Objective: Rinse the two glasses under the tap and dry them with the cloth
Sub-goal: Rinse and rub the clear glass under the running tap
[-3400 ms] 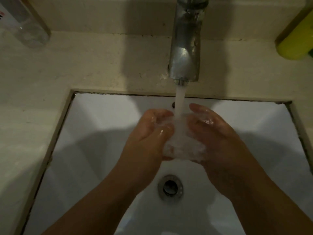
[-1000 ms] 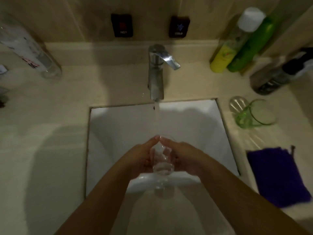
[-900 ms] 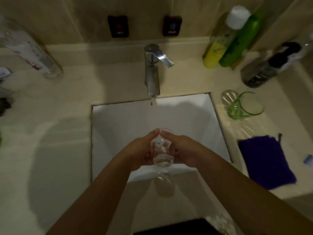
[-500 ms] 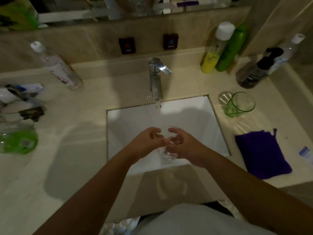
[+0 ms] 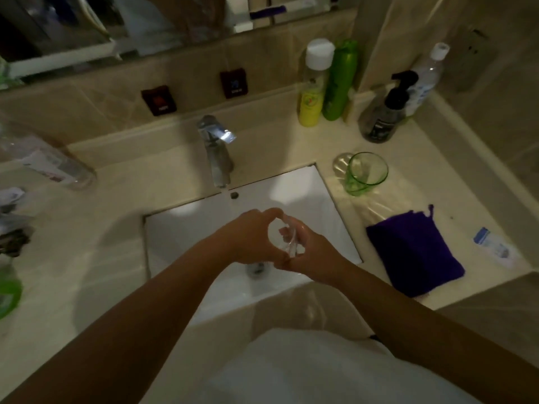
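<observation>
While both forearms reach over the sink, the left hand and right hand curl around a clear glass.

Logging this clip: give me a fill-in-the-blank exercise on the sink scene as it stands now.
1. Both hands hold the clear drinking glass over the white ____.
2. The green glass tumbler stands on the counter, ____ of the basin.
3. The folded cloth is ____ in colour.
4. Nearest the yellow bottle stands a ____ bottle.

Missing: basin; right; purple; green

A green-tinted drinking glass, a plain purple cloth, a beige counter, a white sink, one clear glass.
</observation>
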